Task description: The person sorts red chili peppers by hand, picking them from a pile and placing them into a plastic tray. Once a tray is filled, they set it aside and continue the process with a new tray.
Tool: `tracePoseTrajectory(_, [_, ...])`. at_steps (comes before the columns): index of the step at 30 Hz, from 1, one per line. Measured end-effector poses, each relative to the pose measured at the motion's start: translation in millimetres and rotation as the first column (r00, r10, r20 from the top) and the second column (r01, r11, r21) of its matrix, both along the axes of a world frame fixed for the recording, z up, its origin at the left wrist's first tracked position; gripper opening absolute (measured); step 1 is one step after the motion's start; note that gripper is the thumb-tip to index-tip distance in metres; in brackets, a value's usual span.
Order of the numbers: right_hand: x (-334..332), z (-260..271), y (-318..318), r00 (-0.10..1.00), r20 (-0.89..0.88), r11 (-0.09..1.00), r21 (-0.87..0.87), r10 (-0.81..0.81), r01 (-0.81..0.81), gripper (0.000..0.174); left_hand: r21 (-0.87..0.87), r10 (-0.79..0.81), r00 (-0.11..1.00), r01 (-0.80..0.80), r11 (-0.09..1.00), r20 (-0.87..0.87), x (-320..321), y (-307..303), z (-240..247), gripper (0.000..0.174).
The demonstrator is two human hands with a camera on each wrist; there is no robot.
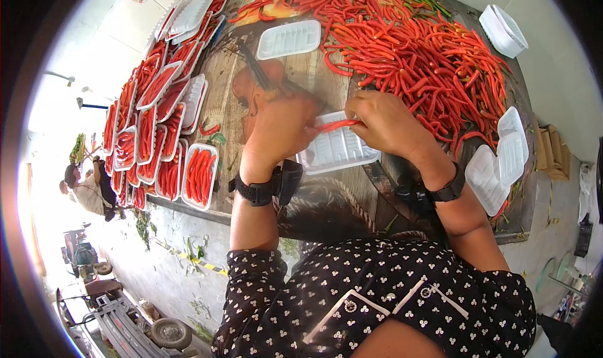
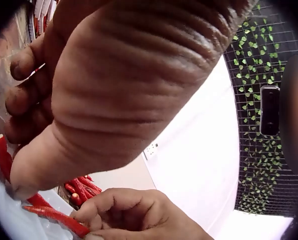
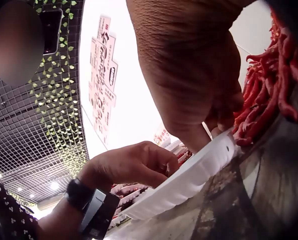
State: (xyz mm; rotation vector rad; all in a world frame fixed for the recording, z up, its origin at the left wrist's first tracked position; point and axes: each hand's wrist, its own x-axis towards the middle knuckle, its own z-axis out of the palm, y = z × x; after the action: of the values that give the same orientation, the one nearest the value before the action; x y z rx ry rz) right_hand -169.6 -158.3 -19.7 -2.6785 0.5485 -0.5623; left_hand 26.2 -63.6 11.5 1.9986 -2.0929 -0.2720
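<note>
The right hand (image 1: 386, 124) pinches one end of a red chili (image 1: 338, 125) above the white tray (image 1: 336, 167). The left hand (image 1: 281, 128), fingers curled, grips another chili (image 2: 3, 154) with its thumb at the tray. Beyond the right hand lies the chili pile (image 1: 408, 56); filled trays (image 1: 200, 177) lie left.

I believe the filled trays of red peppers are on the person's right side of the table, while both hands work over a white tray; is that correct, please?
Not quite: the head view shows the filled trays of red peppers on the person's left side of the table. Both hands, left hand and right hand, do work over a white tray.
</note>
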Motion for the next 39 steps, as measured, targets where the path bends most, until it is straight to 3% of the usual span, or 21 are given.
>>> tracePoseTrajectory(9, [0, 1, 0, 0.999, -0.026, 1.0, 0.012, -0.024, 0.024, 0.011, -0.085, -0.045, 0.999, 0.043, 0.995, -0.027, 3, 0, -7, 0.011])
tracePoseTrajectory(21, [-8, 7, -13, 1.0, -0.021, 0.999, 0.051, -0.002, 0.003, 0.009, 0.013, 0.01, 0.999, -0.009, 1.0, -0.052, 3, -2, -4, 0.011])
tracePoseTrajectory(23, [-19, 22, -25, 0.991, -0.045, 0.989, 0.076, -0.126, 0.129, 0.013, -0.032, 0.041, 0.983, -0.047, 0.998, -0.177, 9, 0, -9, 0.02])
tracePoseTrajectory(24, [-25, 28, -28, 0.991, -0.048, 0.989, 0.073, -0.124, 0.127, 0.013, -0.034, 0.042, 0.983, -0.049, 0.998, -0.18, 9, 0, -7, 0.02])
tracePoseTrajectory(27, [-41, 32, -39, 0.939, -0.039, 0.94, -0.029, -0.342, 0.341, 0.019, -0.019, 0.047, 0.988, -0.051, 0.999, -0.147, 9, 1, -1, 0.022])
tracePoseTrajectory(31, [-55, 28, -51, 0.911, -0.025, 0.901, -0.161, -0.413, 0.404, 0.021, -0.062, -0.005, 0.991, -0.003, 0.998, -0.135, 13, 0, -4, 0.023])
tracePoseTrajectory(32, [-56, 31, -52, 0.91, -0.025, 0.9, -0.161, -0.414, 0.405, 0.021, -0.066, -0.012, 0.991, 0.003, 0.998, -0.131, 13, -1, -5, 0.023])
tracePoseTrajectory(34, [-58, 37, -51, 0.91, -0.206, 0.93, -0.013, -0.361, 0.366, 0.021, -0.058, -0.004, 0.992, -0.003, 0.998, -0.128, 12, -1, -3, 0.023])
tracePoseTrajectory(35, [-56, 35, -49, 0.91, -0.206, 0.931, -0.013, -0.36, 0.366, 0.021, -0.05, 0.004, 0.992, -0.01, 0.999, -0.124, 11, 0, -2, 0.023])
tracePoseTrajectory(37, [-48, 27, -45, 0.958, -0.192, 0.977, -0.007, -0.212, 0.215, 0.021, -0.056, -0.006, 0.992, -0.001, 0.998, -0.128, 12, -1, -3, 0.022])
tracePoseTrajectory(39, [-41, 18, -40, 0.954, -0.19, 0.972, -0.042, -0.234, 0.23, 0.022, -0.06, -0.019, 0.991, 0.011, 0.998, -0.13, 13, -2, -4, 0.022])
